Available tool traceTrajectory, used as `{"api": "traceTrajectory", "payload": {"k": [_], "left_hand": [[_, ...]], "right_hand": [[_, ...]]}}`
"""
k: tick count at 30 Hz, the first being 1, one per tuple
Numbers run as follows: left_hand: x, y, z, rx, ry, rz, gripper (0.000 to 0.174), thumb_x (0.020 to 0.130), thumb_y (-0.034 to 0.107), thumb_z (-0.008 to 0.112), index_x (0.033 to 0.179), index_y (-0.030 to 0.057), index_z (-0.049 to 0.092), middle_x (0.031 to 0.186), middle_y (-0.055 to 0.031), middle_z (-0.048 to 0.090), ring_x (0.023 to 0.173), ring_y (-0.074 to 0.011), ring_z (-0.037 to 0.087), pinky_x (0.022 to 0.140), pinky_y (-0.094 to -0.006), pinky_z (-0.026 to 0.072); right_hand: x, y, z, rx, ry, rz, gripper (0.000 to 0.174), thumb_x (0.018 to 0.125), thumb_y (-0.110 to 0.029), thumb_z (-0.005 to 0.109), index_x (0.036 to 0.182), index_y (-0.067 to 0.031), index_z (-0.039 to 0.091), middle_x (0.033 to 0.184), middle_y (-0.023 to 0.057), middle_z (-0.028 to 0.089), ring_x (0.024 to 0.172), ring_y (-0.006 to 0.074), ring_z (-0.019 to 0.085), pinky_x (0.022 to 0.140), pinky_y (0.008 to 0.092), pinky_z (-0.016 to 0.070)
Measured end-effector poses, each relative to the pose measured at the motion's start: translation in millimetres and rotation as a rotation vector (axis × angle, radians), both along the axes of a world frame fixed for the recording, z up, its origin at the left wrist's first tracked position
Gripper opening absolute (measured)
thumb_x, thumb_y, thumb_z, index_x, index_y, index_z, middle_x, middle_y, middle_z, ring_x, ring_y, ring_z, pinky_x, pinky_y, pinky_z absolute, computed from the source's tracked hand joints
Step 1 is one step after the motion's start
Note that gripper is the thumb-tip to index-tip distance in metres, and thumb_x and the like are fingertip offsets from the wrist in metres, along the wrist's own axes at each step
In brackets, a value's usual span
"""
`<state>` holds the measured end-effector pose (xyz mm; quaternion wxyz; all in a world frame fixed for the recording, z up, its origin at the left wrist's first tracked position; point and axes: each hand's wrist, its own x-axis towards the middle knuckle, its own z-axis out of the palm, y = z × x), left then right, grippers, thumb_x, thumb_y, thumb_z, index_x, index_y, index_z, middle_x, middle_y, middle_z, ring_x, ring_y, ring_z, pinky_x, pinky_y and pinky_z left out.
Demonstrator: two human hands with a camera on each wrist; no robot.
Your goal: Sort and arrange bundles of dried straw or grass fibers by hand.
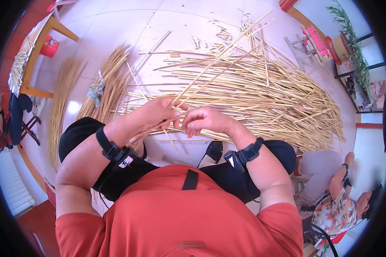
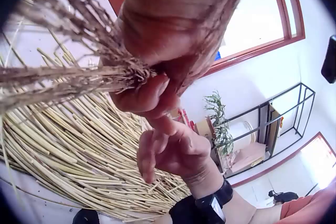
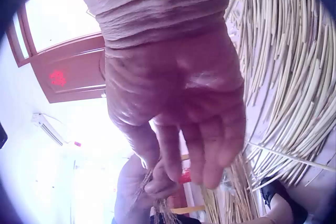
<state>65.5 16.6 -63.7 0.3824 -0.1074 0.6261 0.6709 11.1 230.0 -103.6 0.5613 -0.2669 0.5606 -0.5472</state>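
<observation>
My left hand (image 1: 161,112) grips a few long straw stalks (image 1: 214,62), which slant up and right past the fingers. In the left wrist view, brushy seed heads (image 2: 68,79) stick out from under the curled fingers of the left hand (image 2: 168,35). Close beside it, my right hand (image 1: 209,121) has loosely bent fingers; in the right wrist view the fingers of this hand (image 3: 178,92) hang nearly straight, their tips near the left hand (image 3: 160,182). Whether the right fingertips touch a stalk, I cannot tell.
A wide pile of stalks (image 1: 261,92) covers the floor ahead. Further left lie a tied bundle (image 1: 109,77) and a thinner bundle (image 1: 64,103). Short cut pieces (image 1: 223,34) are scattered beyond the pile. A wooden table (image 1: 34,55) stands far left; another person (image 1: 334,210) sits at right.
</observation>
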Motion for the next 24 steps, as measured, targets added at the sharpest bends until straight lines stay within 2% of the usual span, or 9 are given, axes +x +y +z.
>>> {"api": "traceTrajectory", "payload": {"k": [3, 5, 8, 10, 11, 14, 18, 22, 24], "left_hand": [[2, -6, 4, 0.038, -0.038, 0.08, 0.03, 0.09, 0.008, 0.051, 0.12, 0.003, 0.049, 0.066, -0.0044, 0.057, 0.044, -0.005, 0.043, 0.038, -0.0182, 0.0311], [2, -8, 2, 0.016, -0.002, 0.079, 0.031, 0.09, 0.007, 0.052, 0.121, 0.0037, 0.049, 0.066, -0.0029, 0.055, 0.044, -0.0044, 0.042, 0.038, -0.0179, 0.0296], [2, -11, 6, 0.019, 0.044, 0.063, 0.035, 0.09, 0.007, 0.052, 0.125, 0.0036, 0.048, 0.067, -0.0023, 0.055, 0.045, -0.0041, 0.041, 0.039, -0.0175, 0.03], [3, -11, 15, -0.027, 0.071, 0.01, 0.041, 0.09, 0.008, 0.053, 0.13, 0.0034, 0.045, 0.07, -0.001, 0.054, 0.053, -0.0048, 0.044, 0.046, -0.0184, 0.0346], [4, -9, 20, -0.026, 0.073, 0.011, 0.041, 0.09, 0.008, 0.053, 0.13, 0.0034, 0.045, 0.07, -0.001, 0.054, 0.053, -0.0048, 0.044, 0.046, -0.0184, 0.0346], [10, -7, 18, 0.063, 0.196, -0.036, 0.049, 0.09, 0.008, 0.056, 0.136, 0.0044, 0.039, 0.079, 0.0002, 0.053, 0.068, -0.0064, 0.05, 0.063, -0.0213, 0.0413], [15, -10, 23, 0.152, 0.229, -0.103, 0.057, 0.089, 0.01, 0.058, 0.139, 0.0043, 0.032, 0.085, -0.0019, 0.054, 0.071, -0.008, 0.053, 0.063, -0.0219, 0.0439], [19, -7, 27, 0.241, 0.244, -0.026, 0.055, 0.088, 0.011, 0.058, 0.137, 0.0037, 0.034, 0.08, -0.0024, 0.054, 0.07, -0.0091, 0.054, 0.06, -0.023, 0.0455], [18, -11, 24, 0.231, 0.136, -0.014, 0.05, 0.089, 0.011, 0.057, 0.135, 0.0034, 0.037, 0.076, -0.0041, 0.054, 0.066, -0.0101, 0.054, 0.057, -0.0233, 0.0459]], "right_hand": [[-3, 3, -16, -0.1, -0.116, -0.221, 0.017, 0.09, -0.02, 0.056, 0.084, -0.0044, 0.061, 0.077, 0.0074, 0.065, 0.065, 0.014, 0.065, 0.058, 0.0254, 0.05], [-1, 0, -18, -0.098, -0.084, -0.249, 0.02, 0.09, -0.023, 0.053, 0.079, -0.0063, 0.056, 0.072, 0.0078, 0.064, 0.058, 0.0146, 0.063, 0.055, 0.0258, 0.0497], [-5, 1, -31, -0.076, -0.073, -0.147, 0.031, 0.092, -0.035, 0.051, 0.09, -0.0046, 0.059, 0.073, 0.0085, 0.065, 0.061, 0.0167, 0.065, 0.057, 0.0262, 0.051], [-5, 0, -33, 0.056, -0.222, 0.062, 0.052, 0.091, -0.051, 0.048, 0.109, -0.0026, 0.058, 0.086, 0.0126, 0.067, 0.074, 0.0203, 0.068, 0.062, 0.028, 0.0527], [-3, -2, -31, 0.057, -0.221, 0.062, 0.052, 0.091, -0.051, 0.048, 0.109, -0.0026, 0.058, 0.086, 0.0126, 0.067, 0.074, 0.0203, 0.068, 0.062, 0.028, 0.0527], [4, -11, -8, -0.258, -0.157, -0.076, 0.075, 0.085, -0.061, 0.051, 0.135, -0.0045, 0.04, 0.114, 0.015, 0.06, 0.103, 0.0243, 0.061, 0.08, 0.0326, 0.0514], [4, -23, 3, -0.434, -0.232, -0.14, 0.071, 0.089, -0.055, 0.049, 0.135, -0.0021, 0.038, 0.114, 0.013, 0.058, 0.107, 0.0228, 0.058, 0.091, 0.0332, 0.0464], [3, -30, 22, -0.438, -0.336, -0.129, 0.063, 0.094, -0.049, 0.045, 0.135, -0.0009, 0.038, 0.115, 0.0137, 0.058, 0.108, 0.0218, 0.057, 0.093, 0.0341, 0.0451], [1, -33, 19, -0.346, -0.299, -0.325, 0.058, 0.096, -0.044, 0.042, 0.135, -0.0007, 0.039, 0.116, 0.0142, 0.058, 0.104, 0.0225, 0.059, 0.091, 0.0352, 0.0465]]}}
